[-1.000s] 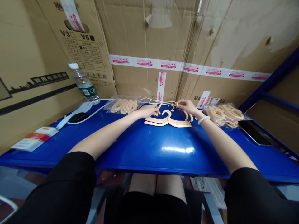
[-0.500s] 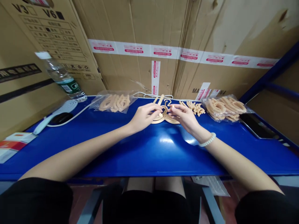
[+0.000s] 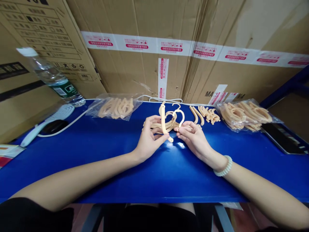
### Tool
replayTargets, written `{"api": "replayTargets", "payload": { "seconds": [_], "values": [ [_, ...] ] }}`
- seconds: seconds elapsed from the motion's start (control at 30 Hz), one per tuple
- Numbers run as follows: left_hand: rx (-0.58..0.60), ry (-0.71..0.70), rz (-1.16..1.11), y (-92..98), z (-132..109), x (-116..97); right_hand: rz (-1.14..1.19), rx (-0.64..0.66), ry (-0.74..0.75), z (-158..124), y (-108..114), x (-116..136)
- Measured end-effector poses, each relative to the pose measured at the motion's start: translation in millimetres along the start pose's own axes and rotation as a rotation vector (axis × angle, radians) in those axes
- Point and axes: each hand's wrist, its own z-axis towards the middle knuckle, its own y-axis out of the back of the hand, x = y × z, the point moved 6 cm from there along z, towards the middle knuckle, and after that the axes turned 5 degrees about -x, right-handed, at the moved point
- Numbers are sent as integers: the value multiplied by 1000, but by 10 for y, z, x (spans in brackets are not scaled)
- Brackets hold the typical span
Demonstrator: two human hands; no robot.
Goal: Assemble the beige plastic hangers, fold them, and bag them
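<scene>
My left hand (image 3: 149, 139) pinches a long beige plastic hanger arm (image 3: 163, 121) that stands nearly upright over the blue table (image 3: 101, 161). My right hand (image 3: 193, 138) pinches a beige plastic hook (image 3: 179, 117) right beside it, fingers closed on its lower end. Both hands are close together at the table's middle, just in front of a small stack of assembled beige hangers (image 3: 156, 125). A white bead bracelet (image 3: 224, 167) sits on my right wrist.
Loose beige hooks (image 3: 208, 113) lie behind my right hand. Clear bags of beige parts rest at the back left (image 3: 116, 107) and back right (image 3: 243, 113). A water bottle (image 3: 51, 79), a white cable, a black phone (image 3: 282, 138) and cardboard boxes (image 3: 154, 42) ring the table.
Both hands drew back from the far edge toward me, lifting a hanger arm and a hook off the pile. The camera tilted down and moved closer to the table.
</scene>
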Motion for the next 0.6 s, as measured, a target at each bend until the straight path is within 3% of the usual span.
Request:
{"api": "replayTargets", "payload": {
  "seconds": [0.17,0.6],
  "values": [
    [55,11,4,-28,10,4,-31,60,-37,-69,-66,-30],
    [34,4,37,-26,-11,-84,-62,168,-77,-67,-128,-58]
  ]
}}
